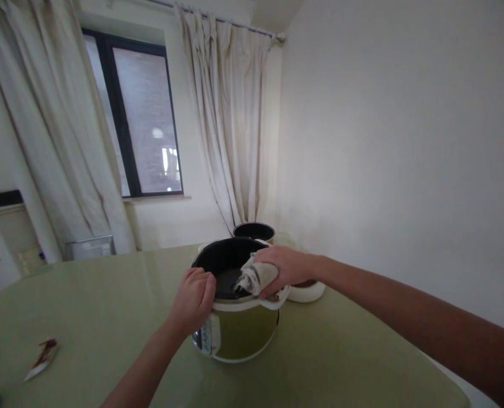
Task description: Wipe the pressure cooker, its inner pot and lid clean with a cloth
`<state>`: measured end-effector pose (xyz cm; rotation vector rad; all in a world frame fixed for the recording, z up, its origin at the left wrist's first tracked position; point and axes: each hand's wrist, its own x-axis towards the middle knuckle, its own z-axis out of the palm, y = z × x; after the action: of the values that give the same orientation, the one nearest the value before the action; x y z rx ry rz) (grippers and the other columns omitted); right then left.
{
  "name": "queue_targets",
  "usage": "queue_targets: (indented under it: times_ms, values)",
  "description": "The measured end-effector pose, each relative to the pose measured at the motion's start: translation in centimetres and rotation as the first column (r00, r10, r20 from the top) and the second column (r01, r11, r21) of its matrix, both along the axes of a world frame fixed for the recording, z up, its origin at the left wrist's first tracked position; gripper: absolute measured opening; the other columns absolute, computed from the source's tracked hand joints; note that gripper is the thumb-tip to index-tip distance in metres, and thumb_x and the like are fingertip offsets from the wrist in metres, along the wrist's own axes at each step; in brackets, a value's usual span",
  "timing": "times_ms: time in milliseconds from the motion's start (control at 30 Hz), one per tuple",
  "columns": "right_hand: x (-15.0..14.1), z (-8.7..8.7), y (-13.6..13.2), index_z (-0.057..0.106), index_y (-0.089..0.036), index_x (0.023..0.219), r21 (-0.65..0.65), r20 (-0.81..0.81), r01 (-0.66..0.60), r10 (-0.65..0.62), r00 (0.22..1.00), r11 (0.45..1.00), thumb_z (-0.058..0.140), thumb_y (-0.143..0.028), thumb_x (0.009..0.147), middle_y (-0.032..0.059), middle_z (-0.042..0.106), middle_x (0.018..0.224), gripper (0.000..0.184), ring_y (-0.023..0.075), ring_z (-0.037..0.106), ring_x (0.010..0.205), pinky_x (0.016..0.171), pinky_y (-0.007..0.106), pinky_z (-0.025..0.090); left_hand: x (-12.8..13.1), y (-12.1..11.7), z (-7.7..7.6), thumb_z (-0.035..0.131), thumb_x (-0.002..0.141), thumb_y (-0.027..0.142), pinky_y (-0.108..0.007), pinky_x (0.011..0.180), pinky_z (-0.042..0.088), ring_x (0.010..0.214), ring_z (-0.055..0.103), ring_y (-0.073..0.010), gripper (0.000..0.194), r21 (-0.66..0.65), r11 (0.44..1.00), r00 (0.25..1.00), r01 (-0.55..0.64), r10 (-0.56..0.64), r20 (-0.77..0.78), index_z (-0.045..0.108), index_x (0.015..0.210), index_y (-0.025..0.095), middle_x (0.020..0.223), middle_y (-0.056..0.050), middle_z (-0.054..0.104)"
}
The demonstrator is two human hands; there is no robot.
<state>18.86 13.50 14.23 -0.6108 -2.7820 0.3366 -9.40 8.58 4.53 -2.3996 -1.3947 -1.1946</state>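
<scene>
A rice cooker body (247,334) with a shiny outside, a white rim and a dark inside stands on the table, its top open. At the near left of the rim, my left hand (196,294) is closed over the edge, fingers curled inward. My right hand (283,266) grips a bunched pale cloth (257,276) with dark stripes at the right side of the rim. Part of the cloth hangs into the cooker's opening. On the cooker's left front side sits a white control panel (210,335).
A dark-lined round pot (254,230) stands behind the cooker. To the right lies a white rounded part (307,293), partly hidden by my right arm. A white piece with brown stains (43,358) lies at the left of the green table (120,306). Curtains (230,113) hang beyond.
</scene>
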Motion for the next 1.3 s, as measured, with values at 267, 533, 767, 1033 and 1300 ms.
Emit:
queue_targets:
  times_ms: [267, 533, 767, 1033, 1300]
  values:
    - [-5.0, -1.2, -1.7, 0.073, -0.021, 0.094, -0.061, -0.124, -0.044, 0.036, 0.992, 0.997, 0.095, -0.053, 0.069, 0.0005, 0.060, 0.097, 0.047, 0.0187, 0.057, 0.090, 0.083, 0.030, 0.046, 0.2, 0.1, -0.4, 0.027, 0.107, 0.030, -0.043, 0.080, 0.040, 0.068, 0.055, -0.0232, 0.048, 0.069, 0.998, 1.000, -0.011, 0.011, 0.003, 0.047, 0.063, 0.026, 0.063, -0.004, 0.059]
    - [-2.2, 0.3, -2.0, 0.068, -0.019, 0.111, 0.156, 0.046, -0.135, 0.129, 0.991, 0.978, 0.089, -0.029, 0.075, 0.0055, 0.059, 0.112, 0.043, 0.0195, 0.060, 0.096, 0.089, 0.032, 0.050, 0.0, 0.0, -0.5, 0.028, 0.109, 0.030, -0.042, 0.080, 0.040, 0.069, 0.054, -0.0216, 0.049, 0.053, 0.999, 1.000, 0.004, -0.005, 0.018, 0.048, 0.064, 0.024, 0.064, -0.003, 0.058]
    - [3.4, -3.9, -6.7, 0.063, -0.022, 0.109, 0.462, -0.623, 0.412, -0.043, 0.781, 0.785, 0.078, -0.042, 0.087, 0.0081, 0.063, 0.106, 0.033, 0.0232, 0.061, 0.094, 0.079, 0.034, 0.053, 0.0, -0.2, 0.0, 0.024, 0.109, 0.029, -0.043, 0.089, 0.044, 0.075, 0.062, -0.0220, 0.053, 0.010, 0.999, 0.996, -0.047, 0.047, -0.069, 0.054, 0.065, 0.023, 0.068, -0.005, 0.065]
    - [-5.9, -15.3, -11.9, 0.071, -0.030, 0.128, 0.667, -0.618, 0.623, -0.163, 0.769, 0.408, 0.056, -0.022, 0.092, 0.0161, 0.062, 0.132, 0.040, 0.0315, 0.059, 0.120, 0.093, 0.045, 0.049, 3.6, -2.3, 4.8, 0.028, 0.110, 0.038, -0.036, 0.078, 0.049, 0.087, 0.073, -0.0254, 0.053, -0.288, 0.942, 0.904, -0.171, 0.033, -0.426, 0.072, 0.086, 0.021, 0.090, -0.011, 0.076]
    - [-6.9, -23.5, -11.2, 0.071, -0.029, 0.102, 0.751, -0.453, 0.408, -0.046, 0.891, 0.519, 0.065, -0.028, 0.093, 0.0016, 0.073, 0.086, 0.011, 0.0189, 0.062, 0.071, 0.058, 0.029, 0.045, 4.1, -1.3, 5.9, 0.018, 0.110, 0.046, -0.041, 0.076, 0.054, 0.093, 0.077, -0.0326, 0.059, -0.378, 0.913, 0.779, -0.153, -0.124, -0.615, 0.067, 0.136, 0.027, 0.103, -0.015, 0.080]
